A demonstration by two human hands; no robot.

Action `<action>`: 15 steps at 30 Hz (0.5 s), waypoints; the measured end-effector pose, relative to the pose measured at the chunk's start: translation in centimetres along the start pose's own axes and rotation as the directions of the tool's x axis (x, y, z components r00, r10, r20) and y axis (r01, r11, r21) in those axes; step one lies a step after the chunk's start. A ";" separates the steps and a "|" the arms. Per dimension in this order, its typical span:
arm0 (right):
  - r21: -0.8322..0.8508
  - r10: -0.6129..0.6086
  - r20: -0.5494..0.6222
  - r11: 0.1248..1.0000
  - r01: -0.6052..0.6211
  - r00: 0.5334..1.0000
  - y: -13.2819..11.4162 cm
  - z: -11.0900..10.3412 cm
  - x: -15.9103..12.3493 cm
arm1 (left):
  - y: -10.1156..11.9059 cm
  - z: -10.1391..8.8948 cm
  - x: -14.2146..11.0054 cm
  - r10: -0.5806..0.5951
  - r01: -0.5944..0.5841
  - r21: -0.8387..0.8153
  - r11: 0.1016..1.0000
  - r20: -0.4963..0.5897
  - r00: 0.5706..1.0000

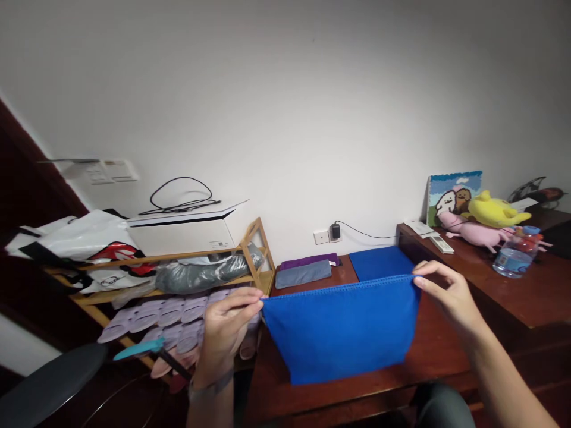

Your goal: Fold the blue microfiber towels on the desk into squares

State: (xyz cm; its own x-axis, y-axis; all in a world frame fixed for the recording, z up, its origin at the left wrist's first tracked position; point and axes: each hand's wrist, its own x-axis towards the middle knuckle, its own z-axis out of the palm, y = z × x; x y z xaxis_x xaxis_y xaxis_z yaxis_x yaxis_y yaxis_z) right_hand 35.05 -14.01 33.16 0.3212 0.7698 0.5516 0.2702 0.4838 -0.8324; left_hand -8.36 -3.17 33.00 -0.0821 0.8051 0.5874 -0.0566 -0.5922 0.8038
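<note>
A blue cloth [343, 330] with a stitched top edge hangs stretched between my two hands, over the dark red wooden table [276, 398]. My left hand [229, 324] pinches its top left corner between thumb and fingers. At the top right corner, my right hand [444, 288] pinches it the same way. Behind it a flat blue cloth piece [379, 261] lies on the table, partly hidden. Further left lie a folded grey cloth [303, 274] and a folded purple cloth [289, 261].
To the right, a raised surface [535, 297] holds a water bottle [515, 255], plush toys [495, 209], a remote [441, 244] and a picture [455, 196]. A wooden rack [256, 244] on the left carries a white box [191, 235], bags and several slippers [182, 312].
</note>
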 end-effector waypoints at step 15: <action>-0.382 0.313 -0.027 0.874 -0.299 0.949 23.1 13.3 0.0 | -20.9 6.6 -4.3 -0.272 0.184 0.520 0.834 0.099 0.957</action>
State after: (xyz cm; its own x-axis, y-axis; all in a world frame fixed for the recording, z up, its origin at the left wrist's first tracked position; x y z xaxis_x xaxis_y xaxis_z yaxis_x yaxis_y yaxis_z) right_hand 29.24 2.64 13.21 0.4139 0.8710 0.2647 0.4871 0.0338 -0.8727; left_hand -0.26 5.95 14.27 0.0348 0.9351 0.3527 0.4546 -0.3291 0.8277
